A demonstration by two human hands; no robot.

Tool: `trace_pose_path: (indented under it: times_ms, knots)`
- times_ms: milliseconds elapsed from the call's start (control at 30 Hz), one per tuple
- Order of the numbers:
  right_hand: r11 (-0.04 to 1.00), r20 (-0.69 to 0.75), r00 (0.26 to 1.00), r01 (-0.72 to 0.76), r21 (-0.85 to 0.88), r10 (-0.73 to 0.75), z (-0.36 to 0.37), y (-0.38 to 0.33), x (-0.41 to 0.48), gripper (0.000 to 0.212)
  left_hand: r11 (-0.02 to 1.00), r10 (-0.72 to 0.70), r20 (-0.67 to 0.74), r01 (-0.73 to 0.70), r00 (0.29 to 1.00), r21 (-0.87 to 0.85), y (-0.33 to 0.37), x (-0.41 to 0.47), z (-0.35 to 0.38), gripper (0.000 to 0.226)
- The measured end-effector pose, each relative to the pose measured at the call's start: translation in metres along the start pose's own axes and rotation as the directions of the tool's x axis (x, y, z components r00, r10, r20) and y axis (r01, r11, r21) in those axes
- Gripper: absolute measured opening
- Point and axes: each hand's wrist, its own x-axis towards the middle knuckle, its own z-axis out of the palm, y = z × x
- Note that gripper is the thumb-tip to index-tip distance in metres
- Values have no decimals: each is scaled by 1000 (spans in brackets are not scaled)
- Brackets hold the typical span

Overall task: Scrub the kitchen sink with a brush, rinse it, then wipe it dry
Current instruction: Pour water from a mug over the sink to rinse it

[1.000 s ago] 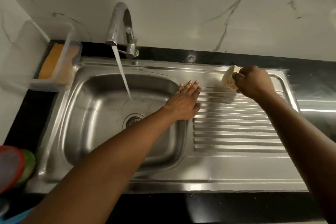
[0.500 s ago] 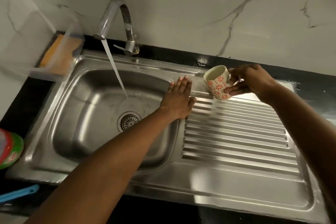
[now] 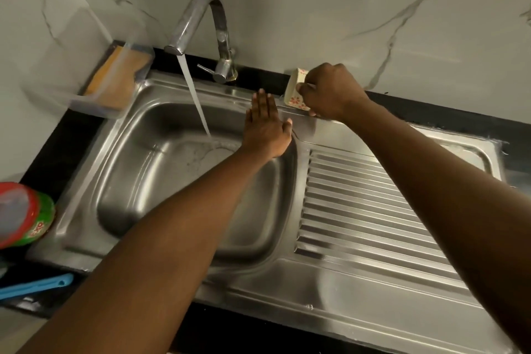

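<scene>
1. Hands first: the left hand (image 3: 265, 129) lies flat, fingers straight and together, pressing on the sink's back ledge at the basin's far right corner. The right hand (image 3: 330, 92) is clenched round a flowered cup (image 3: 295, 92), which it holds tipped just beyond the left fingertips.
2. Set into the black desk (image 3: 71, 135), the sink (image 3: 344, 290) lies directly beneath both arms. Its long axis runs left to right, with the basin (image 3: 172, 195) on the left and the ribbed drainboard (image 3: 373, 195) on the right.
3. Water (image 3: 195, 95) runs from the tap (image 3: 201, 20) into the basin, just left of the flat hand.
4. This looks like rinsing. The stream is to the cup's left, while the unrinsed drainboard stretches right and back toward the person, so the right hand is better placed to pour there and the left to sweep the basin side.
5. Neither hand holds a brush. A blue handle (image 3: 37, 286) lies at the desk's left edge, but I cannot tell what it belongs to.
</scene>
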Motion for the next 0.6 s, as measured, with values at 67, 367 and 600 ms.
trace_pose_path:
  times_ms: [67,367,600]
  knots:
    - [996,25,999,-25,81,23,-1,1,-2,33,1000,14,5,-14,1000,-22,-5,-11,4,82]
    - [667,338,920,-380,640,200,-39,71,-105,33,927,373,279,-345,885,-147,-10,-75,23,75]
    - [977,88,985,-162,141,150,-17,68,-186,25,898,436,358,-374,826,-229,-3,-146,25,71]
